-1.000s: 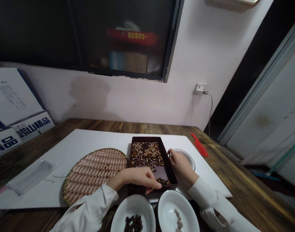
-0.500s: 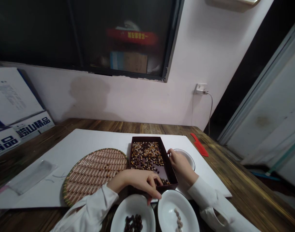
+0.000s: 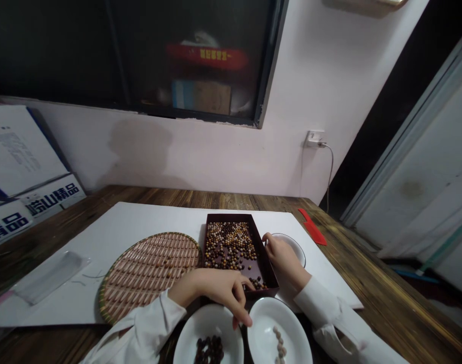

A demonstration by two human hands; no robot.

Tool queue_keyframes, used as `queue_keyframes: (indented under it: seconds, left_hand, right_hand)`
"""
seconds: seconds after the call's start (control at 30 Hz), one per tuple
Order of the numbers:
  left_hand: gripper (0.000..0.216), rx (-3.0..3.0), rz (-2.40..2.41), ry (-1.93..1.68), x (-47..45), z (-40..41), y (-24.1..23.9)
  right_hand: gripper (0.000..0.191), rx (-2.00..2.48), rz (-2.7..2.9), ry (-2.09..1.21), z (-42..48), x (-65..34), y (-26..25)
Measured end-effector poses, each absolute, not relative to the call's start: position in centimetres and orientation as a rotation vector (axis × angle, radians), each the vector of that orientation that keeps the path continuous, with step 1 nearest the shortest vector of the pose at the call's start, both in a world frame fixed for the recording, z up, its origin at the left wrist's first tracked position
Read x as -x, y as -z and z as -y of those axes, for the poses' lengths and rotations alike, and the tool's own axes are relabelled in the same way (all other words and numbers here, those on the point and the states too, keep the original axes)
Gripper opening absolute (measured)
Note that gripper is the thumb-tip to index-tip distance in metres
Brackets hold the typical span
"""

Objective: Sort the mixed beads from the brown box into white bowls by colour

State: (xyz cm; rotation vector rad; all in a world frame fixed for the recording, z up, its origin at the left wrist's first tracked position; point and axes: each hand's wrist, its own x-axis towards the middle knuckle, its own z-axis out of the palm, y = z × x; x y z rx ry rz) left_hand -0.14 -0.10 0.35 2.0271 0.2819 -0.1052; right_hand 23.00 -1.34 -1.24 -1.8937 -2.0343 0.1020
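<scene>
A dark maroon box (image 3: 257, 263) holds many small round beads (image 3: 231, 236) in tan, yellow, brown and black. My left hand (image 3: 225, 289) lies over the box's near end, its fingers apart. One finger bends over the near wall; a longer one points down at the rim of a white bowl (image 3: 291, 323) with several pale beads in a row. Below the wrist, another white bowl (image 3: 185, 328) holds dark brown beads (image 3: 209, 349). My right hand (image 3: 284, 257) is between the box's right wall and a third white bowl (image 3: 298, 250), fingers curled; what they grip is hidden.
A round woven tray (image 3: 140, 268) with a few beads lies left of the box on a white board (image 3: 170, 215). A clear plastic case (image 3: 51, 278) is farther left. A red comb (image 3: 312, 227) lies on the wooden table (image 3: 352, 253), near its right edge.
My left hand's pointing finger has dropped slightly toward the pale-bead bowl's rim. Some beads in the box's near half have shifted. My right hand looks unmoved.
</scene>
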Motion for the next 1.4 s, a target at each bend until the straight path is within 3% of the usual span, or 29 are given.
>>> queue_keyframes:
  seconds: [1.4]
  left_hand:
    - [0.037, -1.979, -0.274, 0.153, 0.1, 0.5, -1.8]
  right_hand:
    - [0.024, 1.890, 2.045, -0.092, 1.2, -23.1, 1.3]
